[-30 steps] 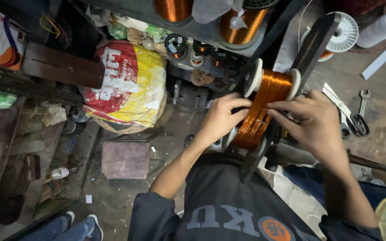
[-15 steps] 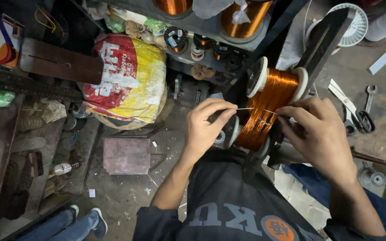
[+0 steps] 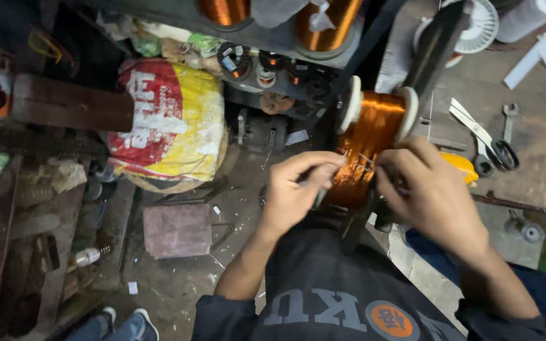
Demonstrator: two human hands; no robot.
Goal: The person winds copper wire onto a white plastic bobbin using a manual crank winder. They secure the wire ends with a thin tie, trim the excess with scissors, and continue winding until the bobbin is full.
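Cluttered workshop floor, a yellow-red sack (image 3: 172, 123) below. Both hands, left hand (image 3: 295, 192) and right hand (image 3: 428, 192), pinch thin wire at the copper-wire spool (image 3: 374, 136), fingertips close together.

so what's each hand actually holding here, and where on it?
Both the left hand and the right hand pinch a thin wire end between fingertips, in front of the copper wire spool. Exact grip points are too fine to tell.

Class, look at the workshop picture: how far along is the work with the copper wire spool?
Done: the copper wire spool already sits on its stand. In hand: the left hand and right hand pinch a thin wire strand in front of the spool. Left: the spool looks nearly full, and the scissors lie untouched on the bench.
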